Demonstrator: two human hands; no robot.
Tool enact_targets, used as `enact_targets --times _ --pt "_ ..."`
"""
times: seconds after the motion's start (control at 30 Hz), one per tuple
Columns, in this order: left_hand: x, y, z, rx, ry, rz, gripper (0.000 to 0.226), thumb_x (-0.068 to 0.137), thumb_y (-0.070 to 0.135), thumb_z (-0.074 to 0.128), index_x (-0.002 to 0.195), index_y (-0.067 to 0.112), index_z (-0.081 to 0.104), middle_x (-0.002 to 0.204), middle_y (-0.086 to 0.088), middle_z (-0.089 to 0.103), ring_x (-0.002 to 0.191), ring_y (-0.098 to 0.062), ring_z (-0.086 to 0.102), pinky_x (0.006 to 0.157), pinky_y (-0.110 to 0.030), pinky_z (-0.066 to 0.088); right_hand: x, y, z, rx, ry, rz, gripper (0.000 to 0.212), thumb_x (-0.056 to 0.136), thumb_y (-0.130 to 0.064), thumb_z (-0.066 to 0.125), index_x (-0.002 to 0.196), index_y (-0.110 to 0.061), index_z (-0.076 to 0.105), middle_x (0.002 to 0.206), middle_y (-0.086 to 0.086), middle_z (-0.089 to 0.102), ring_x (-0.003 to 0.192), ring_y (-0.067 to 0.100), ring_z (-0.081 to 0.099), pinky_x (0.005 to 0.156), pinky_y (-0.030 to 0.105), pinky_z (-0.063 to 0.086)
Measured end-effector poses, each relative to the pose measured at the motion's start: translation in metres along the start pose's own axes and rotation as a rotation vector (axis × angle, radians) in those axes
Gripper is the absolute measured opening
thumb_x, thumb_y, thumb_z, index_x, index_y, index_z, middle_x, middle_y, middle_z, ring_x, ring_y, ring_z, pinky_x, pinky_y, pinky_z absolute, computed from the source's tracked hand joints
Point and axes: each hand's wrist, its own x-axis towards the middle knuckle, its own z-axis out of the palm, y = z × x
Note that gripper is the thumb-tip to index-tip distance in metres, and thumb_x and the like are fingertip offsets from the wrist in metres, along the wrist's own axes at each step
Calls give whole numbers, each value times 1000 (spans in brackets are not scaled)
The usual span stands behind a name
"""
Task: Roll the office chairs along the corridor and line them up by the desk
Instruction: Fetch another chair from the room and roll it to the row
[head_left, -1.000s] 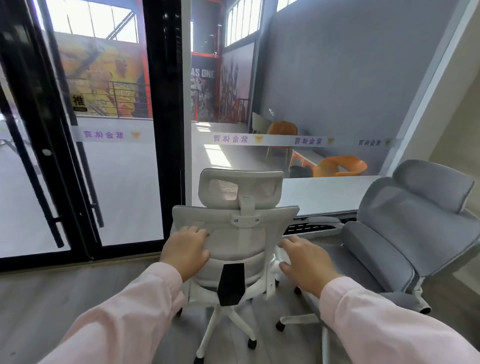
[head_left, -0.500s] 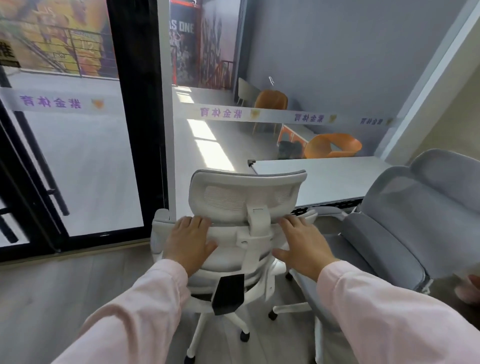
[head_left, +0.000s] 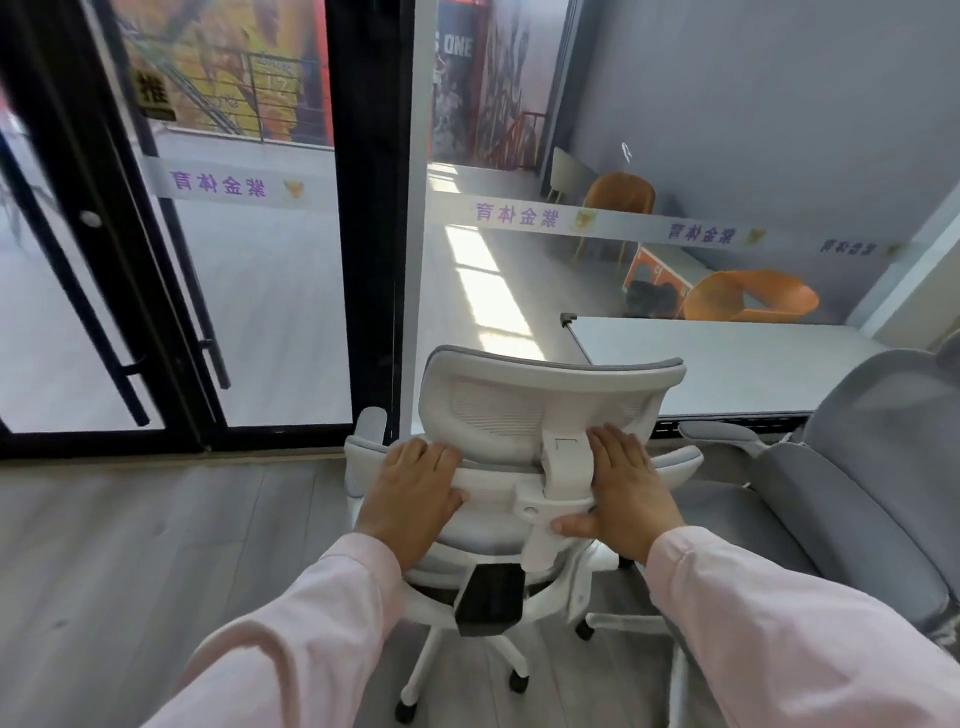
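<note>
Where the task's chair stands: white mesh office chair with a headrest (head_left: 550, 410) at 12 o'clock, its back to the camera, on the grey wood-look floor (head_left: 130, 571).
Chair back, 11 o'clock: left grip (head_left: 413, 493) spread, palm on the top edge of the backrest, fingers lying over it.
Chair back, 1 o'clock: right grip (head_left: 626, 493) spread, fingers straight and flat on the backrest beside the headrest bracket, thumb under that bracket.
Counter: white flat-topped counter (head_left: 727, 364) just beyond the white chair at 1 to 2 o'clock.
Second chair: grey upholstered office chair (head_left: 841, 493) at 3 o'clock, just beside the white one.
Door: black-framed glass door (head_left: 249, 291) at 10 o'clock.
</note>
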Motion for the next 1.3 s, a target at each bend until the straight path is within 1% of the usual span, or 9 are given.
enact_targets --times 0.17,0.3,0.4,0.57,0.73,0.93,1.07,1.2,1.3 --pt "-31 16 -24 -70 -53 -83 32 72 43 59 95 21 58 90 5 62 86 -18 57 86 -32 50 -27 -5 5 19 67 -50 116 65 -75 61 150 -15 10 153 1 19 145 22 7 119 37 -5" --pt "-46 37 -44 -151 -167 -221 42 79 41 58 114 20 52 111 3 55 108 -20 47 101 -31 32 -44 -6 4 36 71 -95 113 67 -76 58 149 -16 9 152 -1 18 144 21 5 118 38 -7" --pt "-59 55 -62 -122 -212 -324 37 85 37 51 118 20 49 117 2 53 111 -19 42 100 -28 29 -57 -6 4 71 95 -163 112 66 -76 59 149 -17 11 151 -1 20 144 22 5 118 39 -7" --pt "-99 87 -84 -47 -244 -439 40 86 34 52 123 18 48 123 0 52 116 -19 40 100 -26 29 -79 -3 7 141 119 -315 113 62 -76 62 147 -18 15 150 -2 24 144 21 8 119 40 -4" --pt "-150 121 -100 57 -185 -543 45 83 37 55 123 18 49 119 1 53 113 -21 43 98 -29 31 -97 -9 5 176 115 -507 114 61 -74 64 148 -19 14 150 -3 21 143 20 8 119 38 -4" --pt "-220 157 -117 107 -37 -700 35 75 40 65 100 17 59 96 2 59 93 -21 55 88 -32 41 -124 -35 7 210 116 -716 117 59 -74 66 148 -18 15 149 -2 22 142 21 9 119 37 -4" --pt "-261 165 -140 171 -43 -829 36 80 40 61 107 17 57 105 1 58 101 -20 53 97 -32 36 -146 -73 7 219 134 -843 115 60 -76 63 148 -19 16 148 -2 25 141 22 10 117 37 -6" --pt "-308 172 -164 235 -58 -950 38 76 40 66 106 17 58 103 0 60 100 -23 56 95 -34 39 -171 -116 7 216 130 -944 118 56 -80 57 148 -18 15 149 0 24 142 23 10 119 38 -3" --pt "-342 180 -183 271 -60 -1052 42 77 41 64 111 18 56 108 0 59 104 -23 54 99 -33 36 -192 -148 7 256 134 -1033 117 58 -77 62 148 -17 18 149 1 26 143 24 12 119 39 -3"
